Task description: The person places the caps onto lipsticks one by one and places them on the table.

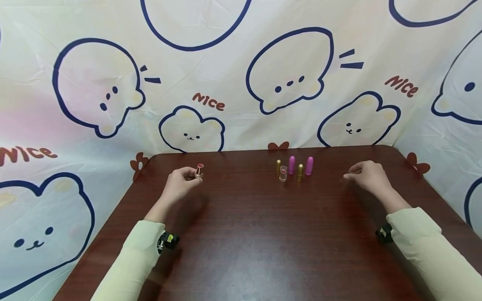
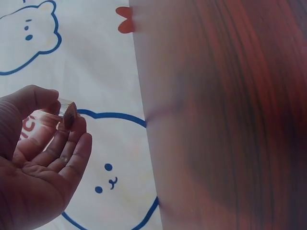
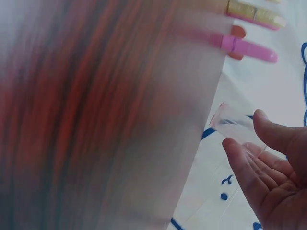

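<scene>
At the left of the table in the head view, my left hand [image 1: 178, 183] pinches a small lipstick [image 1: 199, 170] with a red top and a shiny gold-toned lower part. The left wrist view shows this lipstick [image 2: 68, 114] between thumb and fingertips, partly covered by them. Over the right side of the table, my right hand [image 1: 370, 177] holds a clear cap, barely visible from the head. Up close in the right wrist view, the transparent cap [image 3: 234, 122] sits between the thumb and index finger, its rim pointing away from the palm.
Between the hands, near the table's back edge, stand two magenta tubes [image 1: 309, 166], two gold tubes [image 1: 300, 172] and a clear, pink-tinted one [image 1: 283, 173]. The dark wooden table [image 1: 256, 234] meets a printed cloth [image 1: 233, 83] behind and at both sides.
</scene>
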Available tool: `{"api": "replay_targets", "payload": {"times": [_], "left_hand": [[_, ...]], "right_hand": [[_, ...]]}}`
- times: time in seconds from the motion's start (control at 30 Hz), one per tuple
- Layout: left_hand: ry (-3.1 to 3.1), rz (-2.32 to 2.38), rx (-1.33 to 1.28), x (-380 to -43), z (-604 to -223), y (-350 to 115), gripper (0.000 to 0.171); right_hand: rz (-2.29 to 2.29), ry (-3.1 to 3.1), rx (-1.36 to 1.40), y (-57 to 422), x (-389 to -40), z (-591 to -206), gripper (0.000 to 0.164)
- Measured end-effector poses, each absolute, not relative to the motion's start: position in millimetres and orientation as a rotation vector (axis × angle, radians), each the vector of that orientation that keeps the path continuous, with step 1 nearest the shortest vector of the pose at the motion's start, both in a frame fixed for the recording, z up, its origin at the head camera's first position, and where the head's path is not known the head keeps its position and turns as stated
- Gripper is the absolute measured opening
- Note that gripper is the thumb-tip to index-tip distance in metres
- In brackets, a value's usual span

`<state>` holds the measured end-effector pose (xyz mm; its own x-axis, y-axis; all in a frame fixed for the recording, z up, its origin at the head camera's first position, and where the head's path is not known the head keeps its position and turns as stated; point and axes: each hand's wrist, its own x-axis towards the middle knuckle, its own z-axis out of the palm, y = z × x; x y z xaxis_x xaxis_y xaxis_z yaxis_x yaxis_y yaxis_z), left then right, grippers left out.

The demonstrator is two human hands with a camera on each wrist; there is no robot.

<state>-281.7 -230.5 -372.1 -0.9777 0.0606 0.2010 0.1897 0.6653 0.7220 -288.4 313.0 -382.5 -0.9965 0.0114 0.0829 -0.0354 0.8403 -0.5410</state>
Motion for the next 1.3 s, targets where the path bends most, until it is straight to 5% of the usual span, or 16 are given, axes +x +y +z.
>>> {"api": "replay_targets", "payload": {"times": [1.3], "left_hand": [[-2.555, -1.454, -0.580, -276, -365, -181, 0.019]], "right_hand": [[1.737, -2.579, 0.337, 209, -265, -372, 0.041]]}}
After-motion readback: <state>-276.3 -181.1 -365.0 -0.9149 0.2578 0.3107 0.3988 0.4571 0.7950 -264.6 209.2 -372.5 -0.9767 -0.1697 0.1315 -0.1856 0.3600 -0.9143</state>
